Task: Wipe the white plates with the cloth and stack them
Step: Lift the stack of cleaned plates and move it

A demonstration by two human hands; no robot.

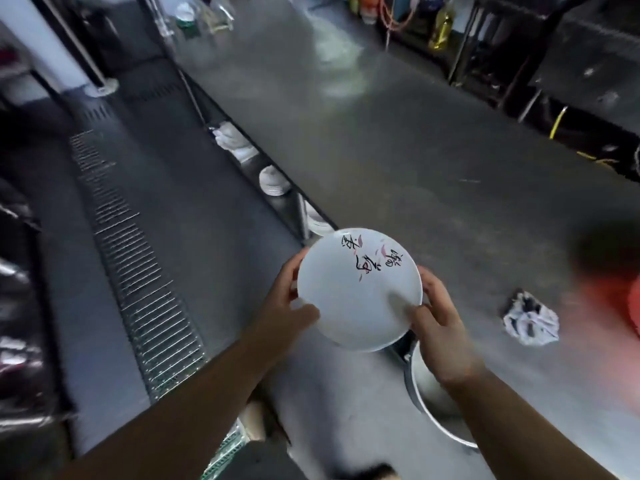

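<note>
Steel counter (398,140) runs long and grey through a dim kitchen, with a floor grate (138,271) alongside and more crockery on a shelf (273,181) under its edge. From the head camera, a white plate (358,289) with black lettering and pink marks is held above the counter's near edge, face up toward the eyes, probably to check it. The left hand (285,299) grips its left rim, thumb curled over the top; the right hand (438,327) pinches the right rim likewise. Neither holds the cloth (531,320), which lies crumpled on the counter to the right, apart from both hands. A metal pot (436,403) sits just below the plate.
</note>
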